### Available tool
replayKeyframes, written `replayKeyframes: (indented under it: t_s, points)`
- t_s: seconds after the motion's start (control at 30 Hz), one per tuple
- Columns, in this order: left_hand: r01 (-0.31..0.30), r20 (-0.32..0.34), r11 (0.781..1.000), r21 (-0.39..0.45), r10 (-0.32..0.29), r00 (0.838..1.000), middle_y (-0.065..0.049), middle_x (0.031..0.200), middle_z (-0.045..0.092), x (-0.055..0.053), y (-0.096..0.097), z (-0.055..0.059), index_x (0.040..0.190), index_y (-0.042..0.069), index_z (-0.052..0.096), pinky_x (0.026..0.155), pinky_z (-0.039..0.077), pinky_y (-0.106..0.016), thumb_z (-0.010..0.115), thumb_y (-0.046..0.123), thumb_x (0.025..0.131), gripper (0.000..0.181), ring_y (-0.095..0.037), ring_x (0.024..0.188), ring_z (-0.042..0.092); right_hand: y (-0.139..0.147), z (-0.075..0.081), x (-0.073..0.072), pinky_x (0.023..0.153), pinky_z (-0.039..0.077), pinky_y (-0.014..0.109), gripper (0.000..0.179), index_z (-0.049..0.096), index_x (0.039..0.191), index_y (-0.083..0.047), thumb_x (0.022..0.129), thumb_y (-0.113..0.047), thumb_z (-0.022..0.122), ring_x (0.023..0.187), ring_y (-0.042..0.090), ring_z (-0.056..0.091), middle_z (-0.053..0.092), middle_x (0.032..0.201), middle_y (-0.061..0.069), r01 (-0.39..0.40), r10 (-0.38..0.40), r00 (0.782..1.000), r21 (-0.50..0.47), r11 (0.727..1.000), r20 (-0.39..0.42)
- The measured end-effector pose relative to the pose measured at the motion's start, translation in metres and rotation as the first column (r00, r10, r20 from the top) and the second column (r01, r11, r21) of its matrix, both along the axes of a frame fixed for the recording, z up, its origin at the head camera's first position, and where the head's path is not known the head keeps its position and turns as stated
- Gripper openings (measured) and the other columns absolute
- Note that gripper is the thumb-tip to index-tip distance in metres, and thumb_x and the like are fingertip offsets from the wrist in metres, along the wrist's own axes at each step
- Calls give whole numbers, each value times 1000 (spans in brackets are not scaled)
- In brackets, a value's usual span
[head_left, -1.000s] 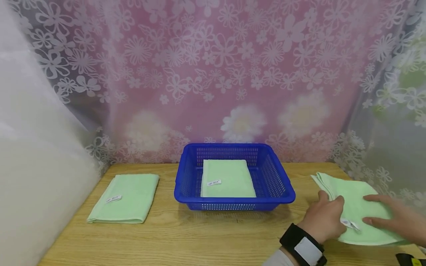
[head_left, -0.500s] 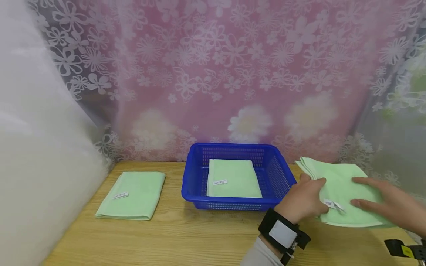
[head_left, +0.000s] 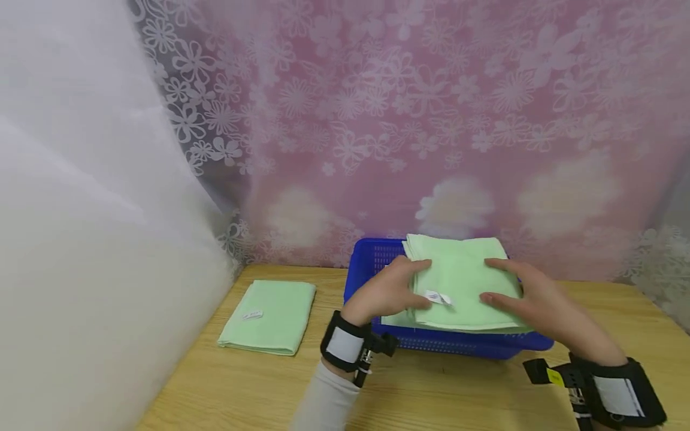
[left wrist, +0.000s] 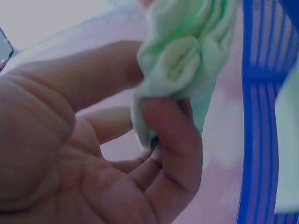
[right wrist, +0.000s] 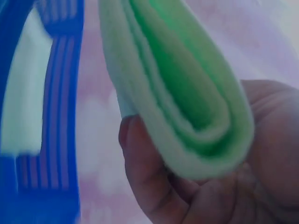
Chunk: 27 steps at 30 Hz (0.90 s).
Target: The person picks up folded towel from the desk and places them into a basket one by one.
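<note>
A folded pale green towel [head_left: 463, 281] with a small white tag is held over the blue plastic basket [head_left: 453, 345]. My left hand [head_left: 385, 290] grips its left edge, thumb on top near the tag. On the opposite side my right hand [head_left: 539, 302] pinches the right edge. In the left wrist view, the fingers curl under the towel's layered edge [left wrist: 187, 65]. The right wrist view shows the rounded fold [right wrist: 205, 158] between thumb and fingers. Inside the basket lies another green towel [head_left: 396, 320], mostly hidden beneath the held one.
Another folded green towel [head_left: 269, 317] with a white tag lies on the wooden table [head_left: 215, 389] left of the basket. A pink flowered curtain [head_left: 377, 120] hangs behind the table, and a white sheet [head_left: 97, 239] hangs at the left. Both wrists carry strapped cameras.
Both hands have lifted the towel from the table's right side and carried it left over the basket. The head view has turned to the right. The left towel stays put.
</note>
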State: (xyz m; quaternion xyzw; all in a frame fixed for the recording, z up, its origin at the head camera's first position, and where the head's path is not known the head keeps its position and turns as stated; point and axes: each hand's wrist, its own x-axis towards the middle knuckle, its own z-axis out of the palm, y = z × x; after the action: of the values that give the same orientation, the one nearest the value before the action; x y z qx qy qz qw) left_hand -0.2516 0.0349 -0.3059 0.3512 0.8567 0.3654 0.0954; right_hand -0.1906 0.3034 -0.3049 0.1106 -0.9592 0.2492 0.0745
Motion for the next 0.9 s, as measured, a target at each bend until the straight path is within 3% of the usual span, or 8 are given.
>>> replayKeyframes:
  t_s: [0.17, 0.3, 0.4, 0.63, 0.9]
  points:
    - [0, 76, 998, 69, -5, 997, -8, 160, 29, -10, -31, -3, 156, 18, 35, 81, 41, -28, 75, 12, 91, 77, -18, 122, 39, -24, 7, -4, 72, 47, 39, 75, 43, 150, -5, 92, -43, 70, 98, 34, 58, 43, 142, 33, -43, 42, 999, -31, 999, -21]
    - [1, 104, 996, 92, -10, 994, -10, 146, 38, -14, -40, -3, 157, 18, 34, 70, 39, -29, 74, 11, 91, 77, -18, 84, 45, -33, 6, -7, 71, 48, 38, 74, 42, 151, -4, 93, -40, 70, 102, 36, 58, 42, 142, 33, -48, 47, 999, -45, 998, -24]
    - [-1, 109, 996, 93, -9, 994, -10, 127, 40, -15, -41, -3, 157, 17, 34, 62, 35, -29, 73, 10, 92, 76, -19, 63, 34, -35, 5, -8, 69, 46, 37, 74, 41, 151, -4, 93, -39, 71, 97, 33, 57, 44, 139, 32, -36, 35, 999, -48, 998, -22]
    - [-73, 70, 992, 103, 66, 995, -11, 137, 44, -21, -34, -11, 156, 13, 36, 70, 41, -25, 74, 9, 91, 75, -18, 88, 45, -32, 2, -14, 68, 45, 36, 74, 38, 153, -5, 94, -36, 70, 92, 32, 55, 40, 141, 32, -6, 6, 1000, -79, 997, -5]
    - [-162, 68, 969, 189, 151, 986, -15, 141, 46, -28, -30, -22, 155, 11, 38, 62, 46, -24, 72, 3, 91, 73, -18, 84, 50, -34, -6, -27, 73, 44, 41, 71, 38, 153, -4, 95, -32, 69, 96, 35, 50, 41, 142, 32, 38, -44, 997, -103, 994, -55]
